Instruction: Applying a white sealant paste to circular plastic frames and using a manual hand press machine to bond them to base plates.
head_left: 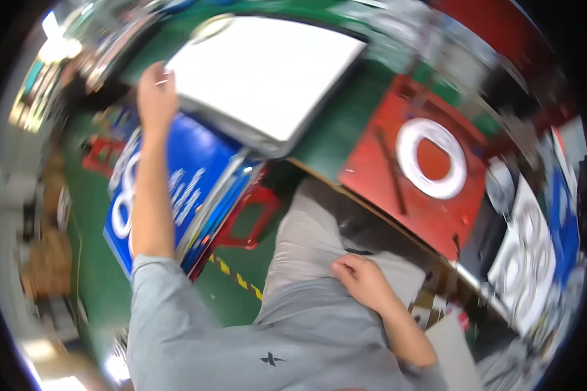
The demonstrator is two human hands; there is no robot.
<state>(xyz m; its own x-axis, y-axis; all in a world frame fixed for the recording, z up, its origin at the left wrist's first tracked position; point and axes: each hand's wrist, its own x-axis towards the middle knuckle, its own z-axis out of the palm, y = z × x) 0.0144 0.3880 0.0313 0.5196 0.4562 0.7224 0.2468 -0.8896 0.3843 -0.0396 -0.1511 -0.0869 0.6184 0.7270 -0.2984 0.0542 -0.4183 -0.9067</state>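
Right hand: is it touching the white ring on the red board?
No, the right hand is at the person's lap, clearly apart from the white ring.

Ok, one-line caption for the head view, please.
Left hand at the white panel's left edge, right hand by the lap, white ring on red board.

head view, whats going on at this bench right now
A person in a grey shirt has the left hand at the left edge of a bright white panel; blur hides whether it grips anything. The right hand is at the lap. A pale ring lies at the panel's far left corner. To the right, a white ring and a dark rod lie on a red board. A blue stack sits left of the bench.
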